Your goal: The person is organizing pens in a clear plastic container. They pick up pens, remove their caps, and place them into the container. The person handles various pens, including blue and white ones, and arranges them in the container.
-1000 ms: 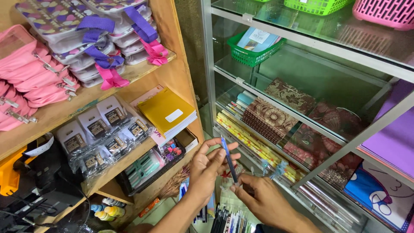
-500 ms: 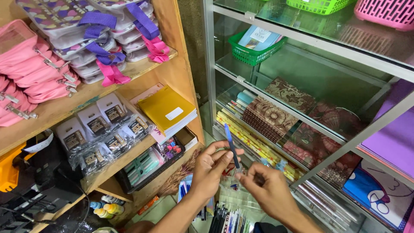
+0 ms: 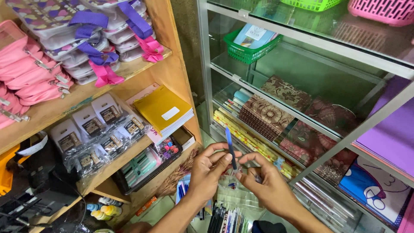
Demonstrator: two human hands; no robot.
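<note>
We stand between a wooden shelf [image 3: 142,69] stacked with yellow notebooks [image 3: 161,110] and a glass cabinet [image 3: 276,64] of patterned books. We see a slim blue pen [image 3: 230,147], upright, slightly tilted. Our left hand [image 3: 208,170] pinches its lower barrel between thumb and fingers; our right hand [image 3: 264,186] touches its bottom end, fingers curled close together.

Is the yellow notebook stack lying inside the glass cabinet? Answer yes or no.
No: the yellow notebook stack lies on the wooden shelf left of the glass cabinet, above the left hand holding the blue pen.
</note>
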